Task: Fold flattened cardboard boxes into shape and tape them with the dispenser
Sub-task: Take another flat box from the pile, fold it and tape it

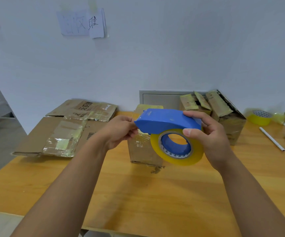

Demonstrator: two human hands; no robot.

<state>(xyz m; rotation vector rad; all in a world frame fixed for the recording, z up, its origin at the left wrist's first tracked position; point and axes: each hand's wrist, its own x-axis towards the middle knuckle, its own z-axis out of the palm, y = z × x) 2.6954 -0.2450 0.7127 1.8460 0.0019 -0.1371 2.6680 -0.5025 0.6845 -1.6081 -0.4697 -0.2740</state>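
Far left: flattened cardboard boxes point(66, 129) lie on the wooden table point(138, 194), brown, creased, patched with shiny old tape, black Chinese print and a barcode, not legible. Left hand point(119, 130) pinches at the front tip of the blue plastic dispenser point(165, 120), fingers curled; what exactly sits between the fingertips, can't tell. Dispenser is held in the air at centre, yellowish tape roll point(177, 147) on its hub, above a small folded box point(143, 146). Right hand point(208, 134) grips the dispenser's rear, fingers over the top, thumb on the roll. Further right: open-flapped box point(223, 115), spare yellow tape roll point(259, 118), white pen point(271, 139).
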